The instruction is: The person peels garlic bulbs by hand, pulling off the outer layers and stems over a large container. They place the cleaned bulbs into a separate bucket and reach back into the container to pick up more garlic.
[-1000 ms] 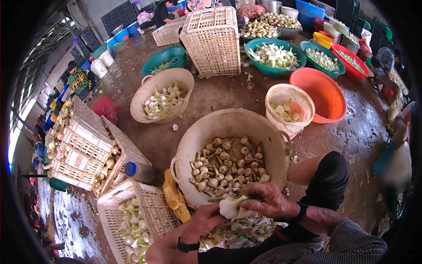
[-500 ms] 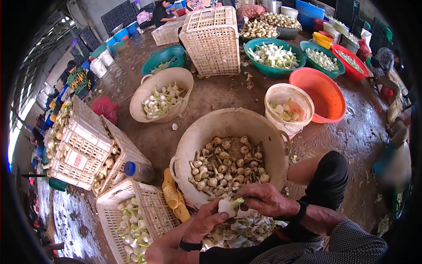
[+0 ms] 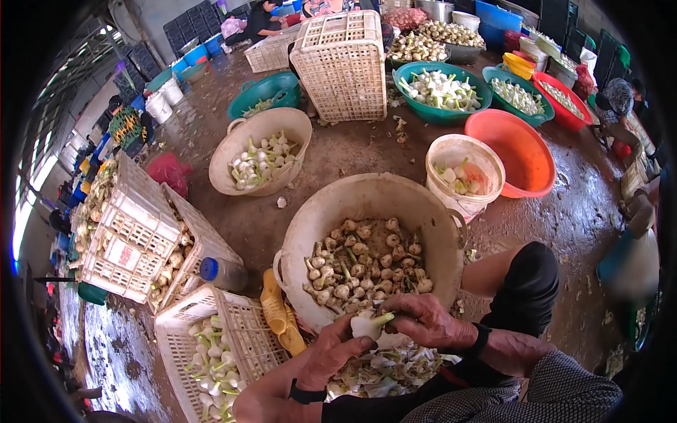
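A white garlic bulb (image 3: 367, 326) with a short green stem is between my two hands, above the near rim of a large beige tub (image 3: 338, 197). My left hand (image 3: 333, 358) grips the bulb from the left, thumb below it. At the stem side, my right hand (image 3: 429, 321) has its fingers closed against the bulb; whether they also hold a small tool is hidden. Unpeeled garlic bulbs (image 3: 367, 264) with brownish skins lie inside the tub. Below my hands is a heap of loose garlic skins (image 3: 391, 370).
A white crate (image 3: 247, 331) of peeled garlic stands at left, beside yellow shoes (image 3: 275, 310) and a blue-lidded jar (image 3: 224, 273). Ahead are a beige basin (image 3: 218, 169), a white bucket (image 3: 451, 194), an orange basin (image 3: 518, 155) and an upright crate (image 3: 342, 70). Other people sit farther off.
The bulb has turned slightly in my hands, its stem pointing a little more upward to the right. My fingers shift only a little; the surroundings stay the same.
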A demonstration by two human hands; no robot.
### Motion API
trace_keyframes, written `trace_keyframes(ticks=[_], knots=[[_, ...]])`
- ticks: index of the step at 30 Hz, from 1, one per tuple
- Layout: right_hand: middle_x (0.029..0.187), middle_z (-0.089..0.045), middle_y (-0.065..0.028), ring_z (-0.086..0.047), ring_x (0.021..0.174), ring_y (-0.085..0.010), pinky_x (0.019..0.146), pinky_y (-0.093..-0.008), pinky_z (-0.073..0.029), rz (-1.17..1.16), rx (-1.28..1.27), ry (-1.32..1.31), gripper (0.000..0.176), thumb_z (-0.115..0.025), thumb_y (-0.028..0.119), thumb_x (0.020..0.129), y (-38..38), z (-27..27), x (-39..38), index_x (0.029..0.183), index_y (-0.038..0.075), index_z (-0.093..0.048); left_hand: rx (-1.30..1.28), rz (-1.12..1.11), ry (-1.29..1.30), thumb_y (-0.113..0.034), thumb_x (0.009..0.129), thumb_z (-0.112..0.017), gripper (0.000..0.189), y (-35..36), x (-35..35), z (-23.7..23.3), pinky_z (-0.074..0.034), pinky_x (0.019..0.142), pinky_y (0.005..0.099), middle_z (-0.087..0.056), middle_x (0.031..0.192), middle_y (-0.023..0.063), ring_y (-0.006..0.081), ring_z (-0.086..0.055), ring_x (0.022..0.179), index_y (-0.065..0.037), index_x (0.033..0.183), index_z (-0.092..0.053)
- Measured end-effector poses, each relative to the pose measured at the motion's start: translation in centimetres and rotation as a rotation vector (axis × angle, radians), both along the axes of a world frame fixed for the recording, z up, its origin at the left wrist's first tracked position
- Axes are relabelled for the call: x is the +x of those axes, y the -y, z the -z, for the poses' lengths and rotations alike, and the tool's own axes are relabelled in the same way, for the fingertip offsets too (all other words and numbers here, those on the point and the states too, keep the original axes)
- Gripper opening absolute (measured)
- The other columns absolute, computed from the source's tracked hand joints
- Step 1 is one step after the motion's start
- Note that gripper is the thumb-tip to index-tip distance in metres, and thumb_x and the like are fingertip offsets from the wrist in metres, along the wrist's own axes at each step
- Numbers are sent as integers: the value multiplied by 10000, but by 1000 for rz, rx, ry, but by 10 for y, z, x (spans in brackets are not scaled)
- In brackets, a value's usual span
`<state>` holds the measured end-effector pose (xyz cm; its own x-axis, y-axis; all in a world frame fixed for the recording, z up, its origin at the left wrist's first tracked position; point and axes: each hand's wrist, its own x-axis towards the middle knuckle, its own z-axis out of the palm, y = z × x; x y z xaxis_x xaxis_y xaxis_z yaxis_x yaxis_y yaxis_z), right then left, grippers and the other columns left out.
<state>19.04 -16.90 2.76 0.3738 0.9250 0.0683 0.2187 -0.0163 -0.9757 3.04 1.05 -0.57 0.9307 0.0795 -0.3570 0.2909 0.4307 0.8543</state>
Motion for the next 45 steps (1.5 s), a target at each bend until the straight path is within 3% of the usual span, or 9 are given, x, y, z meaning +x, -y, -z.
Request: trace_keyframes(ticks=[7, 10, 16, 18, 21, 27, 31, 43, 45], knots=[[972, -632, -118, -649, 854, -208, 745, -327, -514, -8, 55, 49, 249, -545, 60, 879, -2, 9, 1, 1121, 15, -585, -31, 5, 12, -186, 845, -729, 706, 1, 2, -6, -476, 913, 289, -595, 1214, 109, 167, -591, 1055, 52, 1411, -379], [855, -599, -128, -628, 781, -225, 701, -343, -496, 9, 122, 41, 194, -547, 61, 884, -5, 8, 0, 1060, -13, -582, -80, -14, 59, -103, 855, -706, 717, 3, 5, -10, -463, 952, 301, -571, 1256, 109, 179, -563, 1121, 46, 1444, -325], [931, -603, -152, -632, 869, -272, 758, -366, -500, 53, 122, 118, 168, -568, 69, 901, -6, 17, -4, 1048, -10, -584, -27, 4, 95, -21, 835, -703, 719, 0, 4, -7, -440, 997, 316, -545, 1293, 112, 191, -534, 1170, 45, 1442, -323], [1013, -603, -176, -629, 947, -318, 808, -387, -507, 87, 261, 212, 186, -608, 59, 882, -10, 28, -3, 1051, -16, -585, -20, 6, 99, -30, 834, -707, 719, 1, 3, -5, -438, 1000, 316, -544, 1294, 113, 191, -534, 1171, 46, 1439, -327], [1060, -602, -189, -619, 1000, -347, 845, -409, -508, 56, 181, 202, 204, -638, 41, 858, -8, 24, -4, 1047, -18, -589, -84, -15, 115, -64, 826, -724, 734, 5, 3, -7, -439, 1001, 316, -541, 1295, 115, 190, -532, 1174, 44, 1437, -331], [1044, -604, -187, -613, 965, -362, 816, -433, -512, 14, 211, 418, 226, -662, 24, 813, -10, 13, -7, 1028, -6, -599, -70, -14, -1, -162, 777, -796, 779, 6, 3, -11, -425, 1001, 305, -537, 1297, 129, 168, -519, 1179, 36, 1410, -387], [1037, -604, -184, -610, 948, -367, 802, -433, -509, 17, 197, 418, 231, -655, 23, 808, -8, 18, -10, 1030, -11, -598, 159, 15, 39, -189, 747, -828, 778, 10, 3, -2, -406, 999, 293, -552, 1281, 117, 156, -508, 1179, 40, 1379, -437], [974, -608, -190, -608, 919, -359, 800, -404, -499, -51, 196, 190, 185, -613, 29, 853, -7, 19, -10, 1028, -25, -591, 147, 110, 17, -31, 709, -766, 732, 5, 3, -10, -422, 978, 281, -554, 1265, 102, 158, -526, 1157, 40, 1362, -443], [965, -608, -170, -612, 913, -301, 790, -386, -495, -50, 168, 98, 174, -596, 53, 893, -6, 21, -11, 1047, -28, -596, 137, 117, 13, -22, 708, -758, 732, 5, 2, -12, -425, 977, 282, -550, 1269, 97, 157, -527, 1156, 32, 1366, -441]])
